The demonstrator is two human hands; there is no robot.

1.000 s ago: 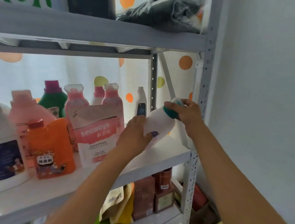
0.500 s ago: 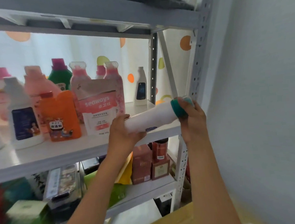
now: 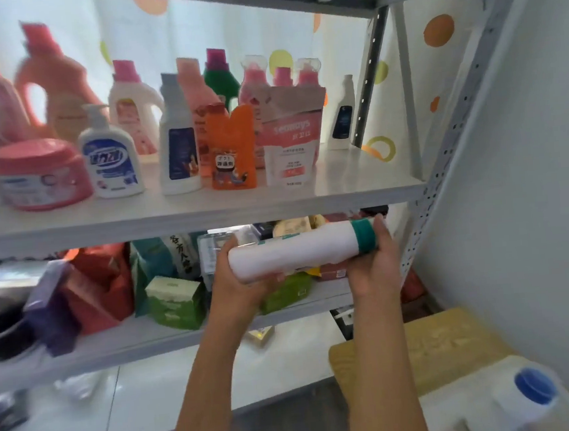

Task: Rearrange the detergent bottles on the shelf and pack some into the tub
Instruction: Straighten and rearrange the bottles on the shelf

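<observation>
A white bottle with a green cap (image 3: 293,250) lies level between both hands, in front of the lower shelf. My left hand (image 3: 237,281) grips its base and my right hand (image 3: 376,262) grips the capped end. On the upper shelf (image 3: 207,208) stand several detergent bottles: an orange one (image 3: 232,147), a pink pouch (image 3: 291,135), a white pump bottle (image 3: 111,155), a pink round jar (image 3: 38,175) and a small white bottle (image 3: 343,114) at the back right.
A lower shelf (image 3: 169,335) holds boxes and bags. At bottom right a white jug with a blue cap (image 3: 535,389) sits beside a yellow wooden surface (image 3: 425,347). The grey perforated shelf post (image 3: 444,167) and a white wall stand to the right.
Both hands have brought the white bottle down off the upper shelf to below its edge, tipping it level. The view has dropped, showing the lower shelf and the jug.
</observation>
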